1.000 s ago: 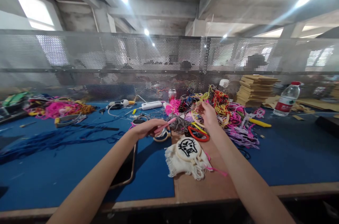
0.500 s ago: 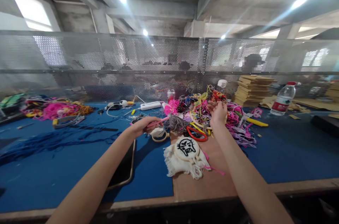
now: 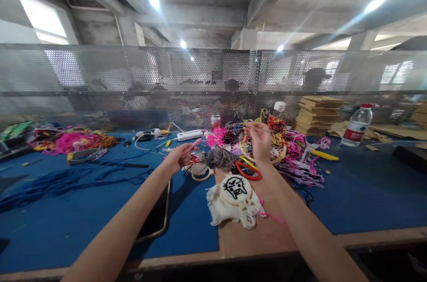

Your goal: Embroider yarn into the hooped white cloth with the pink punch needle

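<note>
My left hand (image 3: 178, 157) is closed around a pink pen-shaped tool (image 3: 192, 145), its end pointing up and to the right. My right hand (image 3: 260, 139) is raised in front of the yarn pile, fingers pinched together; a thin line shows at the fingertips, too fine to name. Below and between my hands lies an embroidery hoop (image 3: 236, 189) with white frayed cloth and a black stitched face on it. A pink strand (image 3: 271, 216) trails from the cloth. Red-handled scissors (image 3: 248, 171) lie beyond the hoop. Another small hoop (image 3: 201, 176) sits just under my left hand.
A tangled yarn pile (image 3: 227, 157) spreads behind my hands, with a can (image 3: 215, 122) behind it. A phone (image 3: 156, 215) lies beneath my left forearm. Blue yarn (image 3: 66, 182) stretches across the left. A water bottle (image 3: 356, 126) and stacked brown pieces (image 3: 315, 115) stand right.
My right hand has moved left across the yarn pile, still pinched. My left hand has shifted slightly left, and the pink tool now tilts more upward. The hoop has stayed in place.
</note>
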Demonstrator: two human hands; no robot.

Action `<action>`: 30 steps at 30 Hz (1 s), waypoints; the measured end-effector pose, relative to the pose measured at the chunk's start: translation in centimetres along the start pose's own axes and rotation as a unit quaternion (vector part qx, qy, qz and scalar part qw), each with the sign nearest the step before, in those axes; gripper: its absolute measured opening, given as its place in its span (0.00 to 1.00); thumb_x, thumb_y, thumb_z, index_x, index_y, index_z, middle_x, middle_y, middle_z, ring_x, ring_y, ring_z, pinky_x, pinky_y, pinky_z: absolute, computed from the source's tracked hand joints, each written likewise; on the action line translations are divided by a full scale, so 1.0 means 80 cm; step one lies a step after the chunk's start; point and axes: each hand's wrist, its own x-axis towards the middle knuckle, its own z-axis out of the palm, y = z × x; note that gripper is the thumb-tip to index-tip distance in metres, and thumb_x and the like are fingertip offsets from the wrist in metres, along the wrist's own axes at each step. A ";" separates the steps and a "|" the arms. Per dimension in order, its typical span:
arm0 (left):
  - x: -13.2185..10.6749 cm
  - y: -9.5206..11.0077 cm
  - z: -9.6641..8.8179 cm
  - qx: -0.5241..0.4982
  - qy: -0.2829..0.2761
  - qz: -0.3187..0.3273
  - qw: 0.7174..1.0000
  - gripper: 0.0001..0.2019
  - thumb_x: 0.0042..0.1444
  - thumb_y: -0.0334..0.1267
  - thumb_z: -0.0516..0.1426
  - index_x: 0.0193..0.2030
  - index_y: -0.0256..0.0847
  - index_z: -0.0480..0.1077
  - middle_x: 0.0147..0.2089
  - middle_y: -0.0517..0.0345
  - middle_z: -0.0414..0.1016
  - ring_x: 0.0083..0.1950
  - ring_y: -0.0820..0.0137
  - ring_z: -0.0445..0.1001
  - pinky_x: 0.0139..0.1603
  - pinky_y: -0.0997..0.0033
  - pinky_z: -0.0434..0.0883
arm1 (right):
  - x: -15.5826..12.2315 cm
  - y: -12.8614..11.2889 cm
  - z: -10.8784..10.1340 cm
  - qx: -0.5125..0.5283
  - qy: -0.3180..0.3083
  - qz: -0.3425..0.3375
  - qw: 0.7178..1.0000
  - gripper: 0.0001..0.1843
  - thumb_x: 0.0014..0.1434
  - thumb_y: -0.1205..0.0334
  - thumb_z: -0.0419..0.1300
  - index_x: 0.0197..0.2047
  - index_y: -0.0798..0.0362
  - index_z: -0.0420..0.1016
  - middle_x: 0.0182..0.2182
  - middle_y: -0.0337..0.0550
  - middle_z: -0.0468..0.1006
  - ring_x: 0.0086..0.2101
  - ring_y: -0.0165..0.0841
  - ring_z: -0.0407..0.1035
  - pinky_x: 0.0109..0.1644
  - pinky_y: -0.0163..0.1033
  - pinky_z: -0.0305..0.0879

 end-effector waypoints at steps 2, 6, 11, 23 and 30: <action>0.001 0.000 -0.001 -0.019 0.021 0.007 1.000 0.11 0.53 0.37 0.48 0.28 0.34 0.68 0.09 0.72 0.43 0.10 0.82 0.39 0.10 0.81 0.41 | -0.012 0.001 0.005 -0.089 -0.078 -0.049 0.992 0.10 0.55 0.64 0.52 0.42 0.53 0.62 0.41 0.48 0.72 0.42 0.33 0.70 0.48 0.43 0.66; 0.001 0.001 -0.001 -0.044 0.047 0.020 0.998 0.11 0.53 0.36 0.47 0.28 0.35 0.67 0.08 0.71 0.44 0.09 0.81 0.40 0.10 0.81 0.41 | -0.034 0.004 0.011 -0.270 -0.224 -0.157 0.923 0.20 0.56 0.70 0.47 0.53 0.52 0.58 0.54 0.50 0.63 0.55 0.34 0.58 0.58 0.44 0.57; -0.002 0.003 0.002 -0.058 0.068 0.036 0.995 0.11 0.53 0.36 0.48 0.28 0.34 0.67 0.08 0.71 0.45 0.09 0.81 0.40 0.09 0.81 0.41 | -0.044 0.013 0.012 -0.391 -0.273 -0.195 0.857 0.25 0.55 0.74 0.45 0.57 0.56 0.53 0.62 0.53 0.48 0.61 0.36 0.43 0.60 0.45 0.53; 0.000 0.004 -0.003 -0.130 0.182 0.082 0.971 0.07 0.52 0.33 0.45 0.25 0.39 0.59 0.08 0.72 0.44 0.08 0.81 0.41 0.10 0.81 0.41 | -0.029 0.017 -0.002 -0.455 -0.216 -0.192 0.842 0.28 0.53 0.75 0.47 0.58 0.58 0.52 0.63 0.55 0.39 0.62 0.38 0.37 0.60 0.46 0.52; 0.002 0.004 -0.011 -0.172 0.233 0.091 0.953 0.06 0.52 0.33 0.46 0.25 0.40 0.54 0.09 0.73 0.46 0.08 0.82 0.42 0.11 0.81 0.42 | -0.021 0.021 -0.011 -0.447 -0.186 -0.175 0.857 0.27 0.52 0.75 0.47 0.57 0.57 0.52 0.63 0.55 0.40 0.61 0.41 0.41 0.57 0.50 0.55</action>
